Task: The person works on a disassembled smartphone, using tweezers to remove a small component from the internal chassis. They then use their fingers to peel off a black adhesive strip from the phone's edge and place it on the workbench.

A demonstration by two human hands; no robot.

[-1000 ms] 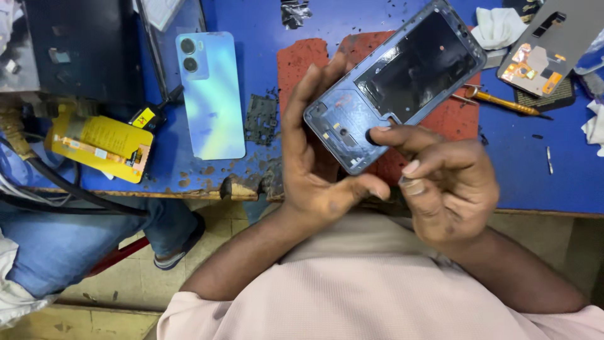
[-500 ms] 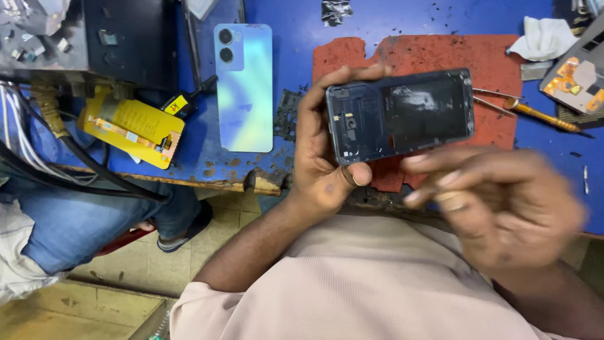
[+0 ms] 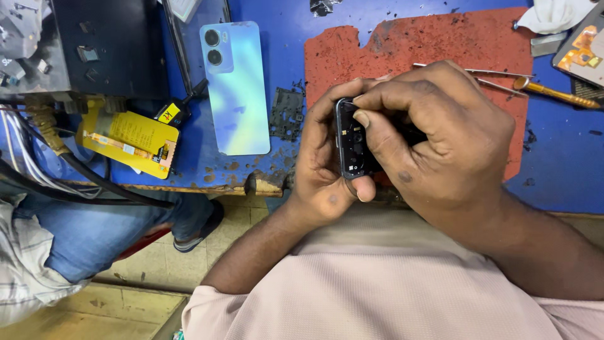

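Observation:
My left hand [image 3: 321, 167] grips the end of an opened dark phone body [image 3: 353, 141], thumb along its near edge. My right hand [image 3: 440, 138] lies over the rest of the phone, covering it, with the index fingertip pressing on the exposed inner face near the camera end. Both hands hover above the front edge of the worn red mat [image 3: 428, 53]. Most of the phone is hidden under my right hand.
A light blue phone back cover [image 3: 236, 88] lies on the blue bench [image 3: 566, 164], a small black part [image 3: 286, 113] beside it. A yellow board [image 3: 129, 141] and a black box [image 3: 107, 50] are at left, tweezers [image 3: 478, 75] and a screwdriver [image 3: 553, 93] at right. Another person's jeans-clad leg [image 3: 94, 233] is at lower left.
The phone has been turned and drawn in toward me. My right hand moved up from below and now covers it, finger pressing on its inner face.

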